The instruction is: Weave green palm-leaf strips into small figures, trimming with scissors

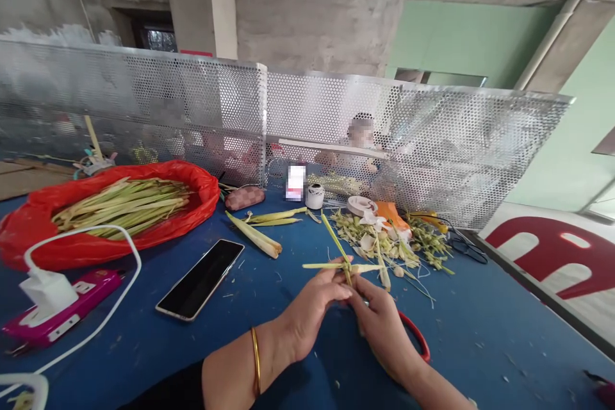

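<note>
Pinching crossed leaf strips [333, 232] between my left hand [307, 314] and right hand [384, 317] over the near middle of the blue table [259, 295], I seem to have the knot [346, 266] formed, its ends [317, 266] jutting free, more leaves [127, 202] lying in the left red bag [207, 187].

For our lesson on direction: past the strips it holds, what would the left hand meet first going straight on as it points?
Past the held strips, the left hand would probably meet the heap of plant scraps first, though depth is unclear.
</note>
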Demonstrator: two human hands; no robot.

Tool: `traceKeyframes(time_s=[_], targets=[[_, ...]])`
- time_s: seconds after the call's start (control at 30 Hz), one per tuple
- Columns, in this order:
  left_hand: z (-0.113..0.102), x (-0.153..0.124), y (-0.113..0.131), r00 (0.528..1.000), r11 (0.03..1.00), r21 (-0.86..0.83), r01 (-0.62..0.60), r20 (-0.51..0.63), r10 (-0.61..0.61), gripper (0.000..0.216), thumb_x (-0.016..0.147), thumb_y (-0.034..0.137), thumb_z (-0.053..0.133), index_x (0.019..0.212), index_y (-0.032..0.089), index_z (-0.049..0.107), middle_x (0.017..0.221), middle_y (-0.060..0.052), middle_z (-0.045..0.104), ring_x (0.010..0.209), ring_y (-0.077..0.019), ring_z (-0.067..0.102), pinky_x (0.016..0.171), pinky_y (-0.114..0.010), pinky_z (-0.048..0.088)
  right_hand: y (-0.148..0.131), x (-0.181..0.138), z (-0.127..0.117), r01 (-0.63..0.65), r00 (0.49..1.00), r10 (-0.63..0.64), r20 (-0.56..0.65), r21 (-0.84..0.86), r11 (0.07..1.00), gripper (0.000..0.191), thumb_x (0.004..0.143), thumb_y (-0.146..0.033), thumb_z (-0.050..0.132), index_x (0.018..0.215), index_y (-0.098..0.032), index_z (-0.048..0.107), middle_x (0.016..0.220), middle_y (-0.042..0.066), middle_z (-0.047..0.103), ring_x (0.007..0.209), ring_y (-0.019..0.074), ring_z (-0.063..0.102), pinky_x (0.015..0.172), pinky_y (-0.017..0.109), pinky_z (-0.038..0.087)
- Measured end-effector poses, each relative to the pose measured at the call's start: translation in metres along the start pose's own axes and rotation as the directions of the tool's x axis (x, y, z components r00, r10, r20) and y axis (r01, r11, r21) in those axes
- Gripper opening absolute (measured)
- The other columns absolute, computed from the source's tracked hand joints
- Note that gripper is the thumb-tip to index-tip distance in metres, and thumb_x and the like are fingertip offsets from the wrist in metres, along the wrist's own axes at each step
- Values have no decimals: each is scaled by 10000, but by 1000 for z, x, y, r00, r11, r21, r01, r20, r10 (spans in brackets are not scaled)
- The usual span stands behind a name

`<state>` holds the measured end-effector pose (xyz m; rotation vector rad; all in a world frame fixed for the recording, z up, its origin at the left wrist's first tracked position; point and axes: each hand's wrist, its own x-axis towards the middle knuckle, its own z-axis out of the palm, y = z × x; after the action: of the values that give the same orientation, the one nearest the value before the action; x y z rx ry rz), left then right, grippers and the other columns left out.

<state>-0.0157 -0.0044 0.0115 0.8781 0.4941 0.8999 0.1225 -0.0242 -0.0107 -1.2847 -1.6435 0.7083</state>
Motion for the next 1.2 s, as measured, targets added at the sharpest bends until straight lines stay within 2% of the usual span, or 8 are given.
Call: traceKeyframes(time_s=[0.1, 0.2, 0.33, 0.53, 0.73, 0.9, 1.0, 1.2], targets=[[-8, 6, 4, 994, 1000, 23, -4, 108, 1, 582, 642, 15, 580, 1199, 184, 590, 1111, -68, 665, 1042, -196, 590, 970, -323, 374, 3, 4, -5, -15, 999, 19, -35, 100, 995, 399, 907, -497, 437, 697, -185, 572, 718, 21, 598, 693, 166, 532, 640, 239, 422], [-19, 11, 12, 998, 999, 32, 33, 60, -35, 468, 670, 56, 602, 1129, 143, 636, 1091, -108, 671, 1031, -220, 607, 952, -343, 400, 2, 7, -12, -9, 999, 11, -41, 45, 999, 424, 914, -509, 420, 652, -194, 532, 669, 14, 567, 662, 160, 518, 627, 239, 403], [-24, 9, 19, 990, 993, -43, 114, 86, -110, 441, 723, 149, 588, 1163, 157, 624, 1117, -113, 664, 1071, -241, 597, 937, -373, 430, -4, 5, -15, 61, 998, -65, -19, -161, 985, 406, 941, -468, 381, 663, -207, 519, 643, 17, 579, 630, 165, 523, 599, 242, 382], [-20, 3, 19, 991, 960, 246, 131, -43, -124, 437, 754, 278, 693, 1180, 201, 635, 1130, -89, 665, 1042, -215, 607, 902, -331, 433, -9, 4, -19, 308, 951, -273, 143, -459, 833, 343, 974, -296, 352, 675, -219, 503, 645, 10, 609, 665, 170, 550, 710, 273, 397], [-22, 3, 34, 982, 954, 295, 55, 155, -104, 503, 700, 171, 736, 1192, 187, 634, 1149, -92, 673, 1087, -221, 595, 977, -327, 381, -9, 11, -34, 374, 926, -338, 167, -526, 764, 340, 980, -259, 335, 685, -221, 500, 646, 12, 612, 646, 161, 556, 766, 299, 407], [-15, 6, 12, 992, 993, 107, 45, -126, -31, 363, 658, 274, 797, 984, 144, 706, 946, -95, 723, 887, -192, 651, 852, -304, 465, -10, 6, -25, 385, 923, -314, 225, -497, 778, 293, 971, -250, 366, 718, -222, 512, 685, 6, 635, 669, 157, 576, 708, 262, 405], [-13, 7, 3, 974, 994, 14, 111, -201, -106, 361, 663, 303, 796, 969, 135, 702, 957, -103, 718, 845, -178, 654, 750, -263, 489, -8, 3, -19, 350, 936, -275, 219, -515, 782, 257, 957, -262, 411, 726, -219, 516, 711, 8, 653, 686, 163, 587, 678, 253, 392], [-11, 5, 9, 944, 987, -10, 159, -292, -154, 397, 718, 307, 754, 1064, 156, 633, 1043, -103, 710, 873, -173, 663, 586, -206, 466, -9, -1, -10, 267, 964, -223, 148, -574, 774, 343, 972, -283, 351, 667, -216, 492, 608, 9, 611, 588, 160, 571, 585, 252, 338]])
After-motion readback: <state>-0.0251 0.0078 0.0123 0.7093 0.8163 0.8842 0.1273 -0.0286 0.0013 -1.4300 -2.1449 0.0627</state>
